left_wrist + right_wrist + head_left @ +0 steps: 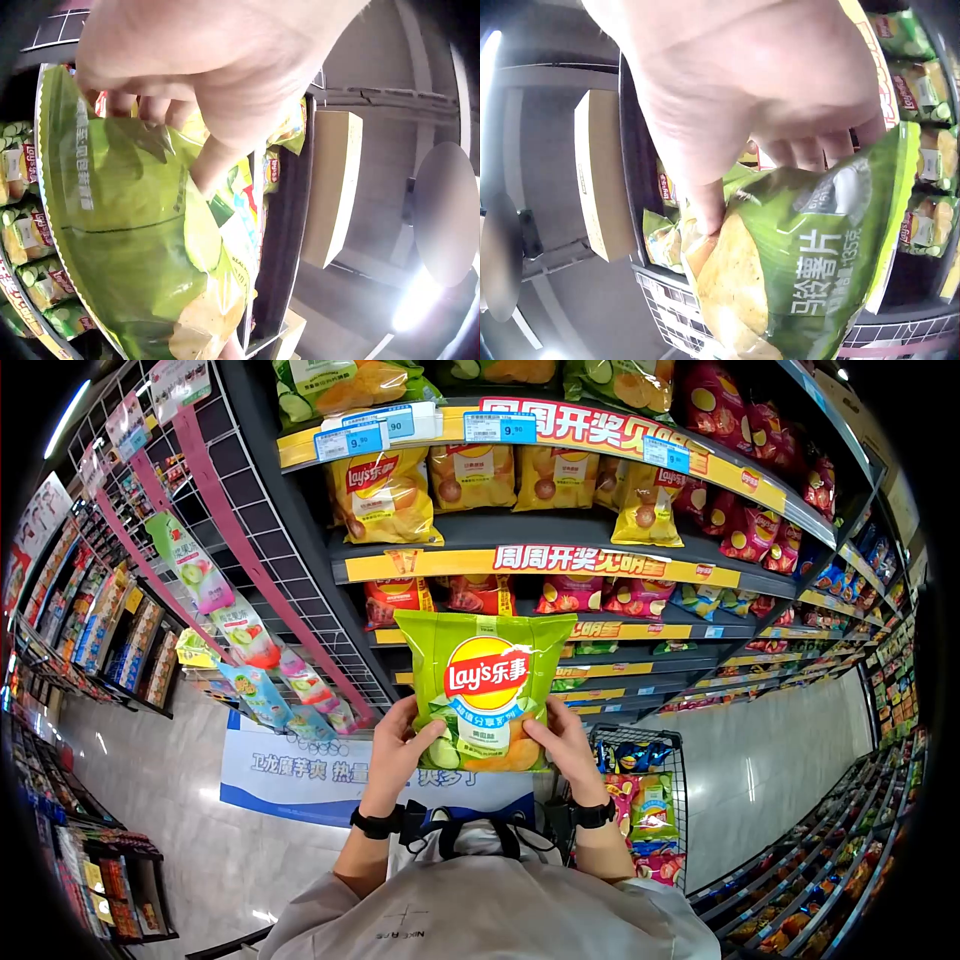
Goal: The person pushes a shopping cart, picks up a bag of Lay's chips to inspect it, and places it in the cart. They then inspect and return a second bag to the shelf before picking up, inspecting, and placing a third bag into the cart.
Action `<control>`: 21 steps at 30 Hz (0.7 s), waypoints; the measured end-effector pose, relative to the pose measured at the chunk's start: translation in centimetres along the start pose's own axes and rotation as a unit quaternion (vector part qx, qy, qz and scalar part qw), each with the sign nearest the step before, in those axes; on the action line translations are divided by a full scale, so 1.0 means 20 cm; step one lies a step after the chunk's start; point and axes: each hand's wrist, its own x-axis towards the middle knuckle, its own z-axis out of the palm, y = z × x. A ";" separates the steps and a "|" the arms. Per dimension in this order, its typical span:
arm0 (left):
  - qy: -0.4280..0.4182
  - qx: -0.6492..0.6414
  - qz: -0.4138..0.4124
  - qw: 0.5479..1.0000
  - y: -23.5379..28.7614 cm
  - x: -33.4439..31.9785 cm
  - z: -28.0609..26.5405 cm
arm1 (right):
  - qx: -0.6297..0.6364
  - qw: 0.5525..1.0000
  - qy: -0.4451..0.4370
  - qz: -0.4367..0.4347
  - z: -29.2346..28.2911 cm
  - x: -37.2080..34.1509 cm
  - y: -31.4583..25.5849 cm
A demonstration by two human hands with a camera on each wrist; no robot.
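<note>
In the head view, a person's left hand and right hand are both clamping onto a green Lay's potato chip bag with cucumber slices pictured on it. The left hand is gripping the bag's lower edge at eight o'clock, and the right is gripping it at four; each thumb is pressing the printed front while the fingers are curling behind. The bag is standing upright at the centre of the view, its logo facing the wearer, in front of the snack shelves.

Beyond the right hand, also toward four o'clock, a black wire shopping cart is carrying more snack bags, another green Lay's bag lying among them. At eleven o'clock from the held bag, yellow Lay's bags are lining a shelf above a yellow promotional strip. Dark red bags are filling the upper shelf at one o'clock. A wire mesh panel is standing at ten o'clock, and a blue-and-white floor sticker is spreading at eight. Black wristbands are circling both wrists.
</note>
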 end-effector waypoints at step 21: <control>0.022 0.254 0.120 0.959 -0.07 0.02 -0.06 | -0.069 0.989 -0.023 -0.128 -0.05 0.02 0.07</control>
